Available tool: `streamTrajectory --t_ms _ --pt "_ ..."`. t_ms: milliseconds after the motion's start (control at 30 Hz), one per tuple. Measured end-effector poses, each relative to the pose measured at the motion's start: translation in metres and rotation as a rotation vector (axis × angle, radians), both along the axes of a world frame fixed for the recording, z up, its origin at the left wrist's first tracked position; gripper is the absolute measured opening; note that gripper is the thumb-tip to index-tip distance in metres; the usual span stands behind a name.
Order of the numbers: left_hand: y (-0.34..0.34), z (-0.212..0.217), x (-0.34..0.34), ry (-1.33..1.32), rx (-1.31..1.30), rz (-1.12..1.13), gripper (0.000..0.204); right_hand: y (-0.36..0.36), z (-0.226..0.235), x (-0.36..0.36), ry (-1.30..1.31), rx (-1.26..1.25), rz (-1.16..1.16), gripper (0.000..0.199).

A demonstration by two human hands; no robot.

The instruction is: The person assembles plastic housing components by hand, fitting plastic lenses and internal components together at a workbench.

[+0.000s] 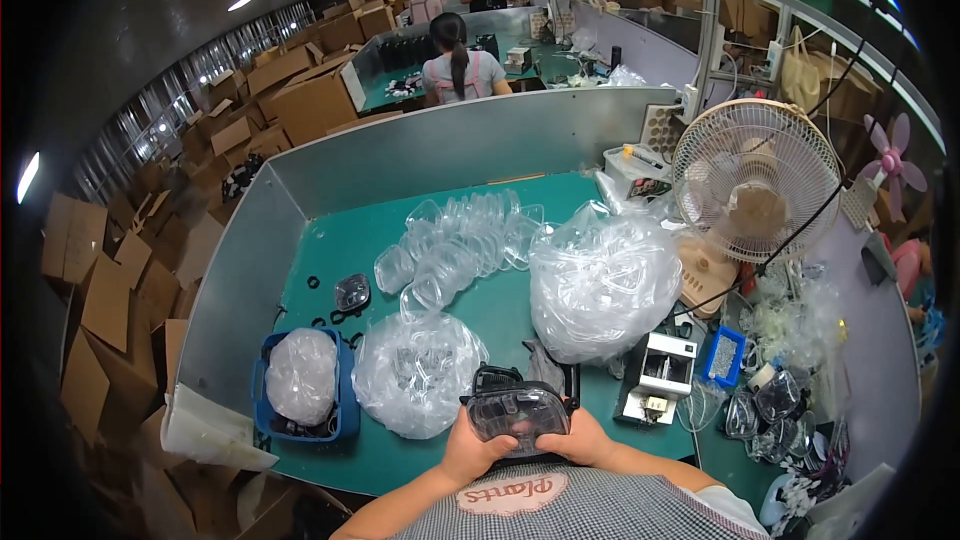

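Blue bin [343, 410] with a filled bag sits at the bench's [500, 315] front-left corner, a clear bag [415, 370] beside it. At the front edge, left hand [470, 450] and right hand [585, 440] each clasp 1 end of the smoky plastic housing [518, 412]; its long axis runs left-right, equally near both.

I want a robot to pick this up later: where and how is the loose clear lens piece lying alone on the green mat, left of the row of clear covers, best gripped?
Probably across its two long edges, coming straight down from above. The lens piece lies flat on the green mat, apart from the row of clear covers, with bare mat around it, so fingers have room. Its domed face would likely slip.
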State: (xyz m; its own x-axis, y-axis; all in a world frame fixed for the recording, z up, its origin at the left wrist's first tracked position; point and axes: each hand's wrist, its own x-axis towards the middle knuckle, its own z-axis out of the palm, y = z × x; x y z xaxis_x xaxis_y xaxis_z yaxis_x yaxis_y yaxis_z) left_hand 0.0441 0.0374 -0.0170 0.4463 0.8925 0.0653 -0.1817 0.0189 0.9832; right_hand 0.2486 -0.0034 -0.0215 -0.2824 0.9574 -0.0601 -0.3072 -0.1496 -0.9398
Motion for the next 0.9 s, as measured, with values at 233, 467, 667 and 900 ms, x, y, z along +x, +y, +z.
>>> streamTrajectory --t_ms 233,467,667,900 --pt "-0.001 0.03 0.005 -0.068 -0.056 -0.046 0.065 0.001 0.014 0.001 0.016 0.037 0.021 0.051" --pt "0.004 0.003 -0.001 -0.039 -0.056 -0.066 0.075 0.005 0.02 0.001 0.065 0.012 0.0 0.048" --pt "-0.002 0.023 -0.011 0.37 0.14 0.206 0.095 0.007 0.017 0.002 -0.046 -0.075 -0.163 0.041" --pt "0.005 0.047 0.003 0.802 0.952 -0.072 0.106 0.011 0.024 -0.008 -0.092 -0.079 -0.147 0.043"
